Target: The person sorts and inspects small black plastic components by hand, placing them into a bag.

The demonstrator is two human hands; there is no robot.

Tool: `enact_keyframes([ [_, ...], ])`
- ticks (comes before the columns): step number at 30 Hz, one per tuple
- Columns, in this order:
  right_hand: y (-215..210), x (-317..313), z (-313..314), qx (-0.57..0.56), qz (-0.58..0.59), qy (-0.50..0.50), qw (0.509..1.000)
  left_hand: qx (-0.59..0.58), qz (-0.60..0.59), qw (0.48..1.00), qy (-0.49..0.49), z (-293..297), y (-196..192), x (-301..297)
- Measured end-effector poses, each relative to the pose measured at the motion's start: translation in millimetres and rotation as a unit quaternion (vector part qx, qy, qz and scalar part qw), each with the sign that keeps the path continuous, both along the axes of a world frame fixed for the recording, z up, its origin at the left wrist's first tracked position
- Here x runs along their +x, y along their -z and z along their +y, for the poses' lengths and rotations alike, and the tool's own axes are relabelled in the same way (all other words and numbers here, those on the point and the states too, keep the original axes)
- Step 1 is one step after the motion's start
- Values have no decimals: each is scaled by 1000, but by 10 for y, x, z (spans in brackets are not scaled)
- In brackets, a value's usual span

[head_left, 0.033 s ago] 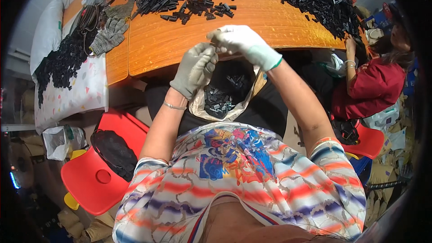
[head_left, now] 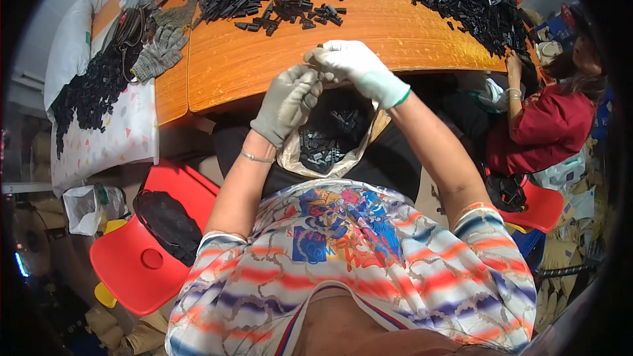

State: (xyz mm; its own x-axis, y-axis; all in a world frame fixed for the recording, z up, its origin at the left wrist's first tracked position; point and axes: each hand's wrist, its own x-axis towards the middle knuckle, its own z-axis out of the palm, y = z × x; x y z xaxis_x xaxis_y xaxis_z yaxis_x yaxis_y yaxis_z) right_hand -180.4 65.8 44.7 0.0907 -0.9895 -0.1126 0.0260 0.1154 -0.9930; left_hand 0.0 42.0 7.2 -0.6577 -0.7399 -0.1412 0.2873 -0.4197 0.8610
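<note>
Both my hands wear pale work gloves and meet above an open bag at the table's front edge. My left hand (head_left: 290,100) is closed, thumb and fingers pinched together; whatever lies between them is hidden. Close beside its fingertips, my right hand (head_left: 349,66) is closed too, with a tiny dark bit showing at its fingertips, too small to name. Below them the pale bag (head_left: 287,160) sits in my lap, holding many small black plastic parts (head_left: 323,145). Loose black parts (head_left: 290,13) lie on the orange wooden table (head_left: 237,72) ahead of my hands.
A larger heap of black parts (head_left: 455,0) covers the table's far right, where a person in a dark red shirt (head_left: 544,125) reaches in. Grey knitted gloves (head_left: 161,51) and more black parts (head_left: 92,92) lie at left. A red chair (head_left: 142,270) stands at lower left.
My right hand has shifted slightly down and turned a little, with its fingertips still close to the left hand's. The left hand has barely moved.
</note>
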Motion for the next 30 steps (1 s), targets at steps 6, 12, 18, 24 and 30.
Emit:
enact_keyframes([
  [6, 114, 67, 61, 4, 137, -30, 990, 112, 86, 990, 4, 296, 292, 11],
  [12, -46, 13, -344, -100, 469, 23, 877, -169, -298, 939, 32, 416, 335, 74],
  [18, 303, -84, -936, -383, 603, 60, 698, -421, -368, 824, -88, 209, 49, 176],
  [24, 296, -63, -1040, -369, 592, 0, 716, -443, -510, 713, -189, -835, -109, 411],
  [30, 302, -17, -1059, -329, 603, -27, 726, -411, -602, 662, -173, -1438, -192, 349],
])
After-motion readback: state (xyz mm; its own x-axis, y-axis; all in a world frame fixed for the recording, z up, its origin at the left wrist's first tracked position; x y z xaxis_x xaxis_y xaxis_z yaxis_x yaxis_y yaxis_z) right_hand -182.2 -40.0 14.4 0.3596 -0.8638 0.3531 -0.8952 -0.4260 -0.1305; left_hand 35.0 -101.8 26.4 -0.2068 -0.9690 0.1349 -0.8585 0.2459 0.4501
